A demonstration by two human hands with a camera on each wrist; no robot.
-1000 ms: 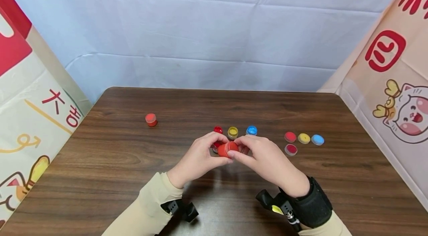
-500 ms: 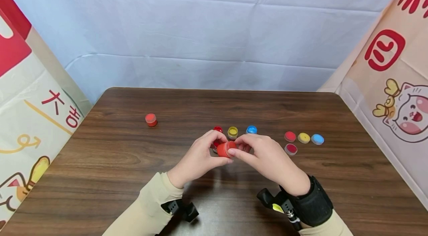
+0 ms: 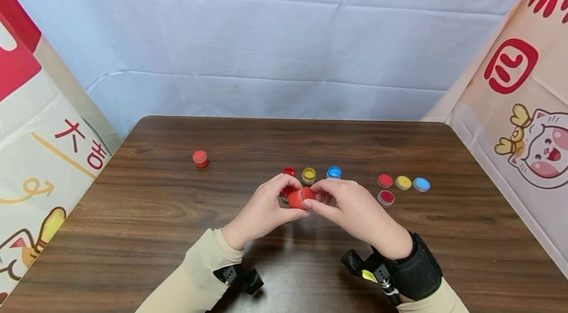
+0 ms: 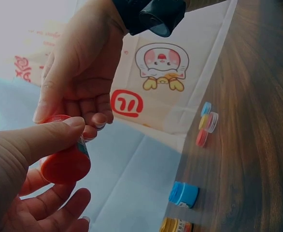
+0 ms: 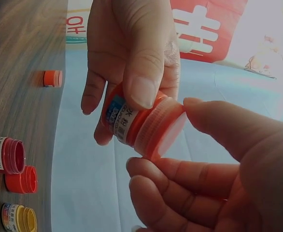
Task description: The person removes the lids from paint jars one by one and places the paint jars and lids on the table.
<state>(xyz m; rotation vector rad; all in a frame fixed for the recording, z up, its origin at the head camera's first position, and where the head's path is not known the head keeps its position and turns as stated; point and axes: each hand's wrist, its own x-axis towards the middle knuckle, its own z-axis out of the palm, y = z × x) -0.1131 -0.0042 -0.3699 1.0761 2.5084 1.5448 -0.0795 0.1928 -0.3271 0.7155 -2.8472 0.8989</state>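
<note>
Between both hands, above the table, is a small orange-red paint jar (image 3: 296,200), tilted with its lid side toward the right. My left hand (image 3: 263,207) grips the jar's body, thumb across the printed label in the right wrist view. My right hand (image 3: 352,207) pinches the ridged, translucent lid (image 5: 162,129) between thumb and fingers. The lid sits on the jar. Just behind the hands stand uncapped jars: a red jar (image 3: 289,171), a yellow jar (image 3: 308,175) and a blue jar (image 3: 334,172). A dark red jar (image 5: 7,154) is partly hidden by the left hand in the head view.
Right of the hands lie a red lid (image 3: 385,181), a yellow lid (image 3: 403,183), a blue lid (image 3: 421,185) and a dark red lid (image 3: 386,198). A capped orange-red jar (image 3: 200,158) stands at the left on the wooden table (image 3: 155,224). Cloth hangs behind.
The held paint jar and the right hand's fingers on its lid have shifted very slightly. Both hands stay in nearly the same place, and the jars and lids on the table have not moved.
</note>
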